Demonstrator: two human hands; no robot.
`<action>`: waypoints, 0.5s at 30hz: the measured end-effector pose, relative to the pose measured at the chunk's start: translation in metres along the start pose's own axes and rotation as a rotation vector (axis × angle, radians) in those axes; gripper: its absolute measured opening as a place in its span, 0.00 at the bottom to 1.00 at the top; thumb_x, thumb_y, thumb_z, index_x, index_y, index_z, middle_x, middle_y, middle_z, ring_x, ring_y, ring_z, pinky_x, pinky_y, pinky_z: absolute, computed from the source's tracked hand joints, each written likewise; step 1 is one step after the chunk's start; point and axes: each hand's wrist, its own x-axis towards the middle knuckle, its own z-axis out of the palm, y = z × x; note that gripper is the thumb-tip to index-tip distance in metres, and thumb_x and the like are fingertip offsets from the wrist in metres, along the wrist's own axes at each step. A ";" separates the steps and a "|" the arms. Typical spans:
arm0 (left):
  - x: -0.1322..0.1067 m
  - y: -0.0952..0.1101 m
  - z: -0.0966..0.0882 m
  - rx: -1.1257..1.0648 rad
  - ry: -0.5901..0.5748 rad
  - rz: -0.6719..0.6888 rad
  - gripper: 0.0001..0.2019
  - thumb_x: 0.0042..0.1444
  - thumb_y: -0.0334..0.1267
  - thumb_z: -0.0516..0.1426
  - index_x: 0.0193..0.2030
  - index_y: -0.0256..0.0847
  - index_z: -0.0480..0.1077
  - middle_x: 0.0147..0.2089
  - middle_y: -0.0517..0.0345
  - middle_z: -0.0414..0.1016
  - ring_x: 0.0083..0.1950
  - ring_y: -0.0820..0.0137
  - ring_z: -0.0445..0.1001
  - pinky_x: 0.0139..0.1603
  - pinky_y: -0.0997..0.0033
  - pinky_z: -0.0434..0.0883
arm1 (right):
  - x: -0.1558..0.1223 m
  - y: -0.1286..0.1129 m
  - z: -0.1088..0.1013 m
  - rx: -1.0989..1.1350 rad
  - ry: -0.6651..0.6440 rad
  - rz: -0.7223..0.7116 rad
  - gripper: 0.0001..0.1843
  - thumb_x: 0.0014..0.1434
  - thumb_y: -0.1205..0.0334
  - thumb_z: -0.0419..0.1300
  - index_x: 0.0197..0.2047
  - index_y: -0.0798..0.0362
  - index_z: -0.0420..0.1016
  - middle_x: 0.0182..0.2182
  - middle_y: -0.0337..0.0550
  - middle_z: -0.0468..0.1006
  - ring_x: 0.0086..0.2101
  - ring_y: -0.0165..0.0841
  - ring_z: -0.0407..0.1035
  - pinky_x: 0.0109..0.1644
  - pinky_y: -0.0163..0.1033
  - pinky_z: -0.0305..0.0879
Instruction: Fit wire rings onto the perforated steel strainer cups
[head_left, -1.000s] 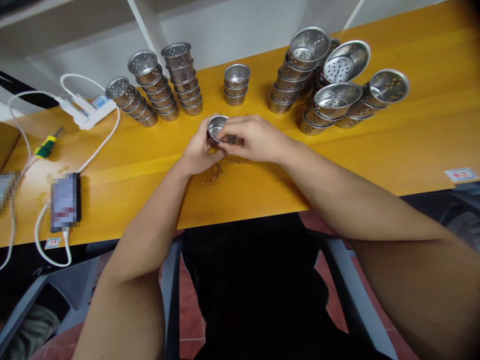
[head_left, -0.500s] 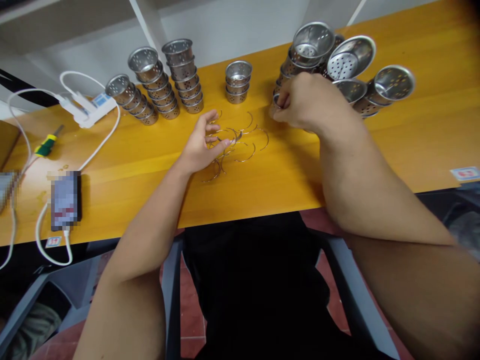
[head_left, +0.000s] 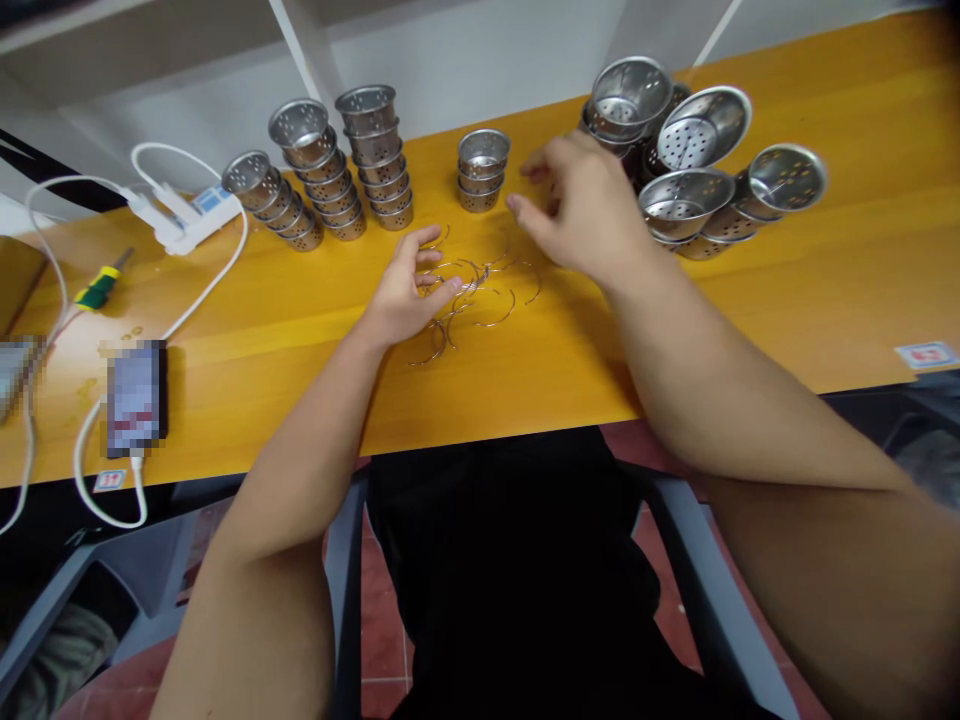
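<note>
My left hand point(head_left: 411, 290) rests by a scatter of thin curved wire pieces point(head_left: 495, 318) on the table, fingers apart and nothing held. My right hand point(head_left: 581, 205) hovers between a short stack of perforated metal cups point(head_left: 482, 170) and a cluster of larger stacked ones. Its thumb and fingers are spread, with nothing between them. In that cluster are a tilted cup point(head_left: 703, 128), an upright cup point(head_left: 630, 97) and a leaning stack point(head_left: 784, 185); my right hand hides part of the cluster's left side.
Three more cup stacks point(head_left: 382, 160) stand at the back left. Beside them lie a white power strip point(head_left: 199, 218) with cables and a green-yellow screwdriver point(head_left: 100, 287). A phone point(head_left: 136, 400) on a white cable lies near the front edge of the wooden table point(head_left: 300, 385).
My right hand has moved left, away from the cup stacks on the right, and its fingers have opened. My left hand has stayed nearly still.
</note>
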 end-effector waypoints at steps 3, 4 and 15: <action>0.000 0.005 0.000 -0.002 0.002 -0.005 0.40 0.74 0.50 0.73 0.86 0.53 0.65 0.92 0.39 0.68 0.82 0.51 0.79 0.72 0.52 0.90 | -0.001 -0.009 0.016 0.007 -0.030 0.013 0.37 0.81 0.40 0.63 0.89 0.34 0.72 0.88 0.52 0.71 0.82 0.60 0.71 0.84 0.66 0.76; 0.000 0.005 0.000 -0.005 0.004 -0.006 0.40 0.74 0.50 0.72 0.86 0.53 0.65 0.92 0.39 0.69 0.82 0.51 0.80 0.72 0.52 0.90 | 0.000 -0.010 0.022 -0.012 -0.037 0.034 0.41 0.81 0.37 0.62 0.92 0.30 0.68 0.89 0.48 0.69 0.85 0.61 0.65 0.85 0.70 0.74; 0.003 -0.005 0.006 -0.068 0.038 0.007 0.40 0.71 0.51 0.76 0.84 0.53 0.68 0.92 0.39 0.68 0.79 0.52 0.81 0.68 0.54 0.91 | 0.053 0.044 0.089 0.193 -0.052 -0.287 0.34 0.74 0.37 0.71 0.79 0.31 0.83 0.83 0.51 0.78 0.86 0.68 0.63 0.89 0.94 0.58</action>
